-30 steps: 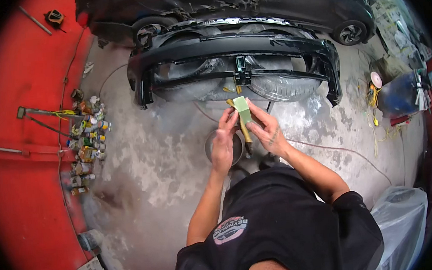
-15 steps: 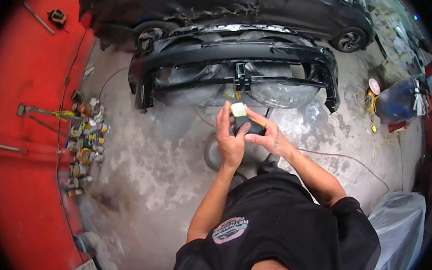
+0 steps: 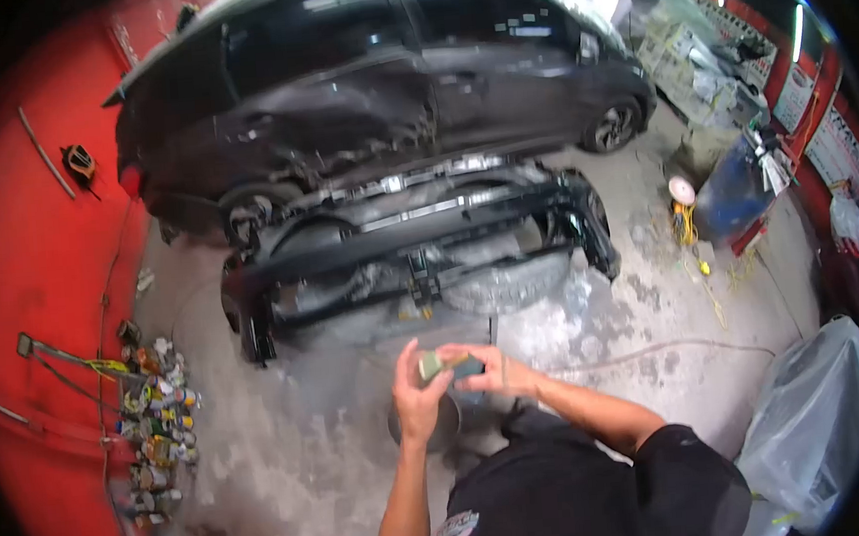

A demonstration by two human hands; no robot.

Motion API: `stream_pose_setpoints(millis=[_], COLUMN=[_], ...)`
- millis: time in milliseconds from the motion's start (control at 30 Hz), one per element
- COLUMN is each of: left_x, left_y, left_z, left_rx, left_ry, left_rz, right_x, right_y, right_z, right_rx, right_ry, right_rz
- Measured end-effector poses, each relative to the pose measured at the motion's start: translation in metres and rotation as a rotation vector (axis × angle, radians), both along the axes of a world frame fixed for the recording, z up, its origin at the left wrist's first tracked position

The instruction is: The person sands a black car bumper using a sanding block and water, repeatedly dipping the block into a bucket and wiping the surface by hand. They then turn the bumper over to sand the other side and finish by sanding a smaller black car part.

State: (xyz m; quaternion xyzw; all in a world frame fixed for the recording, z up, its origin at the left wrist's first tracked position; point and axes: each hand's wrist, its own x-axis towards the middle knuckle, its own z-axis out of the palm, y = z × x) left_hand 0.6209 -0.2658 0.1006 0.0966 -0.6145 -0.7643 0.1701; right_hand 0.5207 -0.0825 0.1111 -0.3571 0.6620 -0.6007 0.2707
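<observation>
In front of my body, both hands come close together around a small pale green block (image 3: 429,366) and a dark, flat piece with a yellowish edge (image 3: 469,367). My left hand (image 3: 419,396) has its fingers bent around the block. My right hand (image 3: 505,372) grips the dark piece from the other side. Blur hides what exactly the two items are, and whether they are joined. Beyond the hands lies a black car bumper (image 3: 349,259), resting above the floor on round supports. Below the hands a round grey bucket-like object (image 3: 440,425) stands on the floor.
A dark car (image 3: 339,110) with a dented side stands behind the bumper. Several cans and bottles (image 3: 162,426) line the red wall (image 3: 33,296) at left. To the right are a blue drum (image 3: 738,192), a hose (image 3: 654,350) on the floor and a plastic-covered object (image 3: 808,411).
My view has tilted up and shifted right, showing more of the car. The green block has turned in my hands, which still hold both items close together.
</observation>
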Motion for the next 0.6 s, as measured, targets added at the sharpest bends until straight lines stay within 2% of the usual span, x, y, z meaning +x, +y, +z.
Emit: stream_pose_setpoints(millis=[67, 167, 233, 300, 333, 367, 433, 500, 533, 600], left_x=[-0.012, -0.03, -0.038, -0.054, -0.062, -0.074, -0.102, -0.133, -0.149, -0.182], left_y=[0.007, 0.019, 0.028, 0.033, 0.036, 0.038, 0.044, 0.035, 0.03, 0.012], left_z=[0.002, 0.002, -0.006, -0.018, -0.024, -0.03, -0.03, -0.03, -0.032, -0.037], left_rx=[0.051, 0.066, 0.053, 0.182, 0.204, 0.207, 0.129, 0.08, 0.013, -0.117], left_ry=[-0.009, -0.072, -0.123, -0.055, -0.039, -0.056, -0.102, -0.151, -0.191, -0.197], left_rz=[-0.037, -0.051, -0.044, -0.04, -0.038, -0.016, 0.056, 0.091, 0.174, 0.291], right_x=[0.002, -0.005, -0.015, -0.033, -0.048, -0.068, -0.116, -0.178, -0.212, -0.265], right_y=[0.007, 0.017, 0.023, 0.026, 0.03, 0.033, 0.04, 0.046, 0.044, 0.039], right_z=[0.005, -0.017, -0.02, -0.015, -0.023, -0.029, -0.041, -0.053, -0.056, -0.057], right_rx=[0.021, 0.025, 0.032, 0.077, 0.048, 0.05, 0.057, 0.133, 0.111, 0.226], right_ry=[-0.011, 0.018, 0.001, 0.007, 0.141, 0.122, 0.659, 0.793, 0.831, 0.929], right_rz=[-0.052, -0.194, -0.191, -0.199, -0.137, -0.117, -0.137, -0.204, -0.238, -0.237])
